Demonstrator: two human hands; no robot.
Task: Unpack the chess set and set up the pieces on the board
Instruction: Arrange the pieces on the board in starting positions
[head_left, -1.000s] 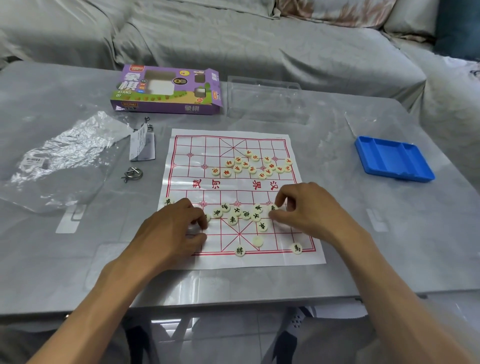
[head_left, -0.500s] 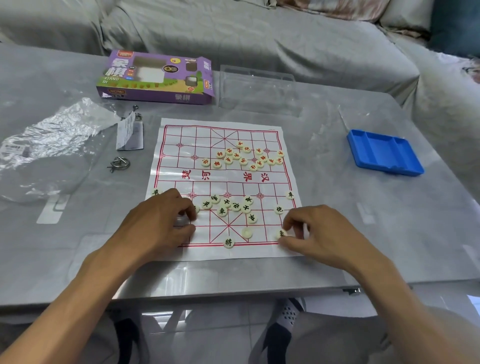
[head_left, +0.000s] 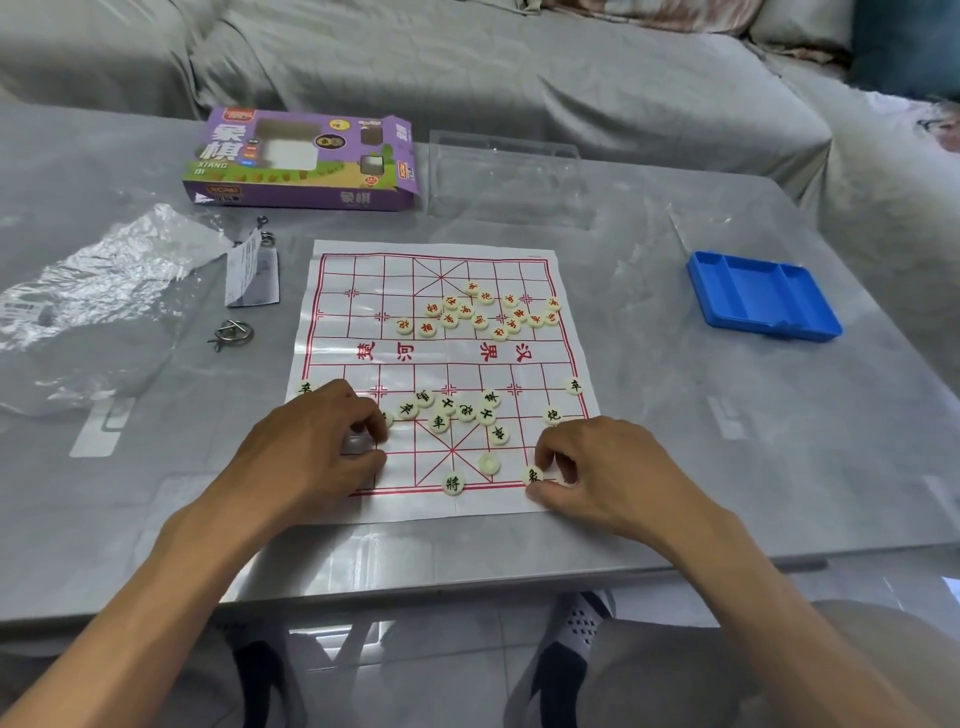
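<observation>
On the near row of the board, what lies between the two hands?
In the head view, between the left hand and the right hand lie the black general piece and one blank-faced piece.

The purple box (head_left: 304, 161) bore large white characters 象棋 with "XIANG QI" beneath them, and 象棋 again on its front side. Across the middle of the paper board (head_left: 441, 358) ran red characters 楚河 and, upside down, 汉界. Among the round pieces, one on the near edge (head_left: 452, 484) read 將 in green, the one at the right fingertips (head_left: 533, 475) read 象, and one at the right edge (head_left: 574, 385) read 車; the red-marked pieces (head_left: 480, 314) were too small to read.
</observation>
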